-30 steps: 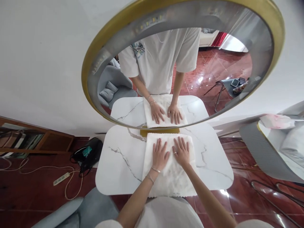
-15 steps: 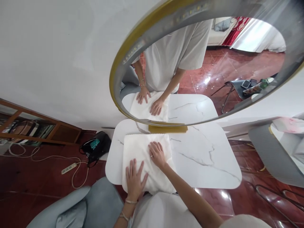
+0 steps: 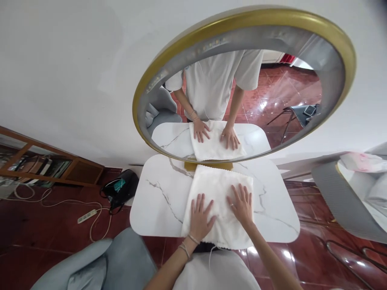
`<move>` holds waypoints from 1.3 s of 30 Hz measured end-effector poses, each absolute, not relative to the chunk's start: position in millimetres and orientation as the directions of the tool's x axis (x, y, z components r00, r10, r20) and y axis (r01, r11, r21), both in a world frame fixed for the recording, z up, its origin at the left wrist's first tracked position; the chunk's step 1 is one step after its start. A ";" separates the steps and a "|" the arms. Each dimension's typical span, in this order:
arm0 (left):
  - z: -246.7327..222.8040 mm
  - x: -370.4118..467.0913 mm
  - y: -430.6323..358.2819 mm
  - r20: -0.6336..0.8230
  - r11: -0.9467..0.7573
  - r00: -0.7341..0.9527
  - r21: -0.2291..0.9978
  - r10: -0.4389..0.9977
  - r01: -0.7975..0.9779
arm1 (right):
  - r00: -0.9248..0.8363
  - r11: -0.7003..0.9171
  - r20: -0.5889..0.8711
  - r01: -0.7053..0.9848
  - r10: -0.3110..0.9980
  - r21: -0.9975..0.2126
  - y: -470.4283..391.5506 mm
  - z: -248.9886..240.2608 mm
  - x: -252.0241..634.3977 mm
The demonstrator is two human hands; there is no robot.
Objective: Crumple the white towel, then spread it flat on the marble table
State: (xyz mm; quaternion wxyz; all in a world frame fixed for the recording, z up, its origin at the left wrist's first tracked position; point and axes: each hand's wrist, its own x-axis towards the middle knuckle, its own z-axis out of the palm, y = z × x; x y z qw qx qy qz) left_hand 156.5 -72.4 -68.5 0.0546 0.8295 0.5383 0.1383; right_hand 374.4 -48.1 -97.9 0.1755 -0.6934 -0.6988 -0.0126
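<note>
Resting flat on the white cloth [image 3: 222,213] with left hand [image 3: 201,219] and right hand [image 3: 242,204], with fingers spread wide, gripping nothing! Covering the middle of the marbled table [image 3: 157,219] with that cloth, just overhanging the near edge. Probably doing best by spreading weight evenly through both palms, easing faint creases outward gently, and minding that scalloped overhang against bunching or dragging.

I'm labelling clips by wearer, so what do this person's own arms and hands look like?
The left hand has two slim, pale bracelets at its wrist; the right hand wears a thin, light-toned ring. Both forearms are uncovered. Reflected in the mirror, loose, short white sleeves cover the upper arms.
</note>
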 end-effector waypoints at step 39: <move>-86.8 -34.0 133.1 0.201 -0.328 0.270 0.362 0.942 0.873 | 0.123 -0.075 0.100 0.921 0.987 -0.383 105.7 -104.5 81.4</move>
